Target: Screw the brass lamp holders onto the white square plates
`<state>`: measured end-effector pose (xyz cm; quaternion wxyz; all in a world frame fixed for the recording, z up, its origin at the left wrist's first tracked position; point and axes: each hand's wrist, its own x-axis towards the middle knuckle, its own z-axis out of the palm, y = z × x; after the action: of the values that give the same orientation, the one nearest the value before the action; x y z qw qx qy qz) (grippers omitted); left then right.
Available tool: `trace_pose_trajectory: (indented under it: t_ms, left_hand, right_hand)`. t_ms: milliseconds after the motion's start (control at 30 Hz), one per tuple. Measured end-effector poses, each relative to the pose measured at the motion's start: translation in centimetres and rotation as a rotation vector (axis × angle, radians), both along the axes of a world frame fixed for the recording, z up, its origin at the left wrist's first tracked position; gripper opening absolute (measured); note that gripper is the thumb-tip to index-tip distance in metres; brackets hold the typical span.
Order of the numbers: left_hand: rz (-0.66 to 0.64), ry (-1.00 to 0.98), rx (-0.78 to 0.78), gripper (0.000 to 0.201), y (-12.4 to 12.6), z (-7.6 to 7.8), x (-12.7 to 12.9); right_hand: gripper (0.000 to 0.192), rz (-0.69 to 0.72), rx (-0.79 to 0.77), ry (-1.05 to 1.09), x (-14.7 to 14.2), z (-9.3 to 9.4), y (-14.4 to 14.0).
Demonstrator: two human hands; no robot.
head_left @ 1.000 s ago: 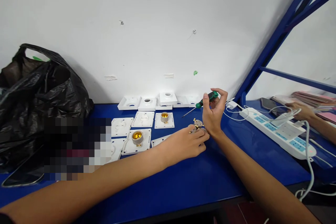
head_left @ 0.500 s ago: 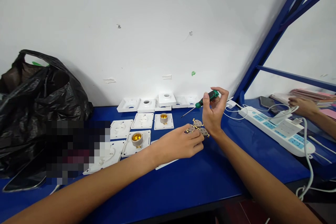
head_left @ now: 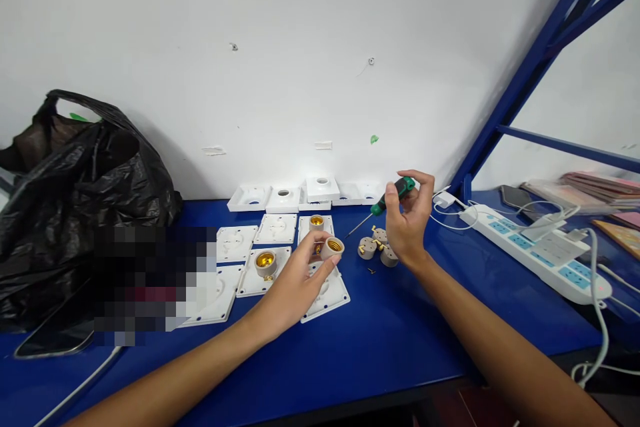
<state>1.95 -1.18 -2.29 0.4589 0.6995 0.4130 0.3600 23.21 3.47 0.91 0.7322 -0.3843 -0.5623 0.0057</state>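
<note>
In the head view, the left hand [head_left: 300, 283] is stretched forward, and a round socket [head_left: 334, 249] is held in its grip above a white plate [head_left: 327, 300], which is partly covered; by the right hand [head_left: 406, 227], a green-black screwdriver [head_left: 393, 197] is held, tip down-left. Three other sockets [head_left: 368, 249] are placed beside the right hand. The blue counter [head_left: 390, 347] is bordered behind by a white wall [head_left: 290, 87].

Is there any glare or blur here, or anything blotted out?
All head view: a mosaic patch blots out an area by the black bag; faint sheen on the blue table; the screwdriver and held socket look fairly sharp.
</note>
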Motion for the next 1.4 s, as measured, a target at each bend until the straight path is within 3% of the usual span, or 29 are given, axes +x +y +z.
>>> trace_pose_trajectory:
  t_ms: [100,267,567,800,967,1133,1400]
  left_hand:
    - [-0.009,-0.122,-0.136,0.035,-0.5,-0.8,0.7]
    - [-0.017,-0.284,-0.201,0.035,-1.3,-1.0,1.2]
    - [0.123,-0.127,0.049,0.022,0.2,-1.0,-0.3]
    - [0.077,-0.058,0.101,0.032,-0.5,-0.3,-0.5]
    - [-0.145,0.024,0.052,0.027,0.4,1.6,-1.7]
    - [-0.523,0.141,-0.045,0.027,1.5,3.9,-3.2]
    - [-0.608,0.247,-0.012,0.032,1.4,4.5,-4.2]
  right_hand:
    - [0.018,0.025,-0.024,-0.031,-0.4,-0.1,-0.4]
    - [0.019,0.005,0.015,-0.096,-0.8,-0.2,-1.0]
    - [0.019,-0.003,0.052,-0.107,-1.0,-0.4,-1.0]
    - [0.018,-0.007,0.037,-0.103,-0.8,-0.3,-1.0]
    - [0.019,0.016,0.019,-0.084,-0.6,-0.4,-0.8]
    - [0.018,0.024,0.017,-0.079,-0.4,-0.6,-0.5]
    - [0.014,0.057,-0.004,-0.088,-0.5,-1.0,-0.5]
